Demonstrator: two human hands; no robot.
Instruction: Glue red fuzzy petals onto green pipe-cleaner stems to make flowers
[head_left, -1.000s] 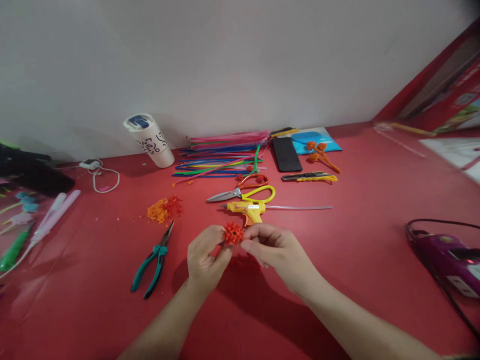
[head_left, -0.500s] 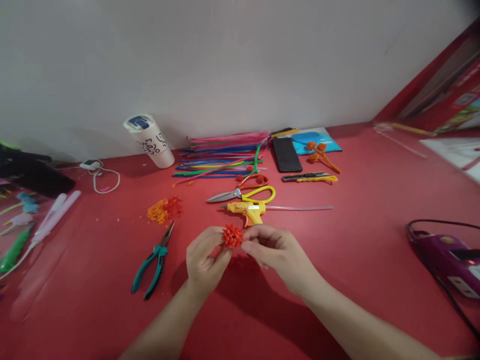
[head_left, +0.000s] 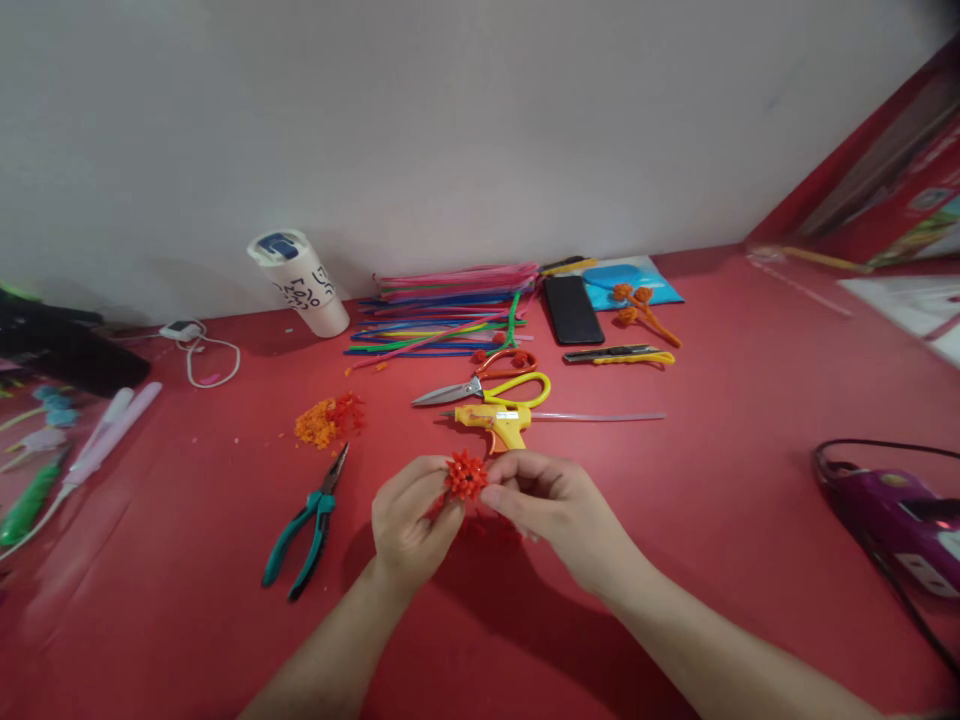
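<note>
A small red flower (head_left: 466,476) with many pointed petals and a dark centre is held between my two hands. My left hand (head_left: 412,513) grips it from the left with curled fingers. From the right, the thumb and fingertips of my right hand (head_left: 546,500) pinch its edge. Loose red bits (head_left: 491,527) lie on the table below the flower, partly hidden by my hands. Just beyond the flower lies a yellow glue gun (head_left: 504,422) with a clear glue stick, and behind it scissors (head_left: 484,388) with orange and yellow handles. Teal pliers (head_left: 315,530) rest to the left.
Orange and red clippings (head_left: 322,420) are heaped left of centre. Coloured pipe cleaners (head_left: 450,310) lie along the wall between a white tumbler (head_left: 304,285) and a black phone (head_left: 574,310). A utility knife (head_left: 611,353) lies nearer. At right sits a purple power strip (head_left: 900,515) with a black cord.
The red flower has tilted very slightly between my fingers and dropped a touch. Both hands stay in nearly the same place; the tools have not moved.
</note>
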